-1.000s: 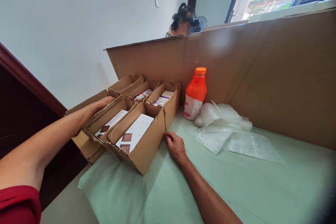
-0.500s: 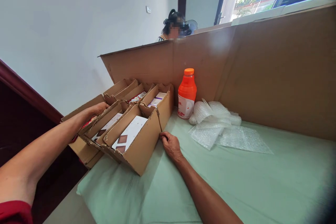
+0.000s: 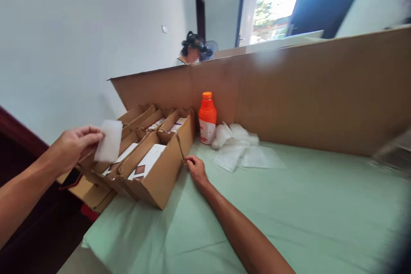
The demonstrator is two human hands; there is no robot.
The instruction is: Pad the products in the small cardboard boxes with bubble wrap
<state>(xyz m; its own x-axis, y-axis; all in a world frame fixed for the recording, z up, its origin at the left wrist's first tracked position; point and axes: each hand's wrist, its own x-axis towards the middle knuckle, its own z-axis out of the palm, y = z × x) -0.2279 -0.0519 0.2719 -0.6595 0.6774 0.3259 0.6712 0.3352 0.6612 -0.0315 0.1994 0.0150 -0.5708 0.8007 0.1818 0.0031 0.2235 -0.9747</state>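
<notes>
Above the far-left boxes (image 3: 96, 167), the left hand (image 3: 72, 147) pinches a white pad (image 3: 109, 140), while the curled right hand (image 3: 196, 170) touches the nearest box (image 3: 154, 175).

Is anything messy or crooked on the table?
A little. The cardboard boxes sit crooked and the outermost hangs past the edge of the green table. Bubble wrap lies crumpled beside the orange bottle. The left hand holds a white sheet; the right hand touches a box.
</notes>
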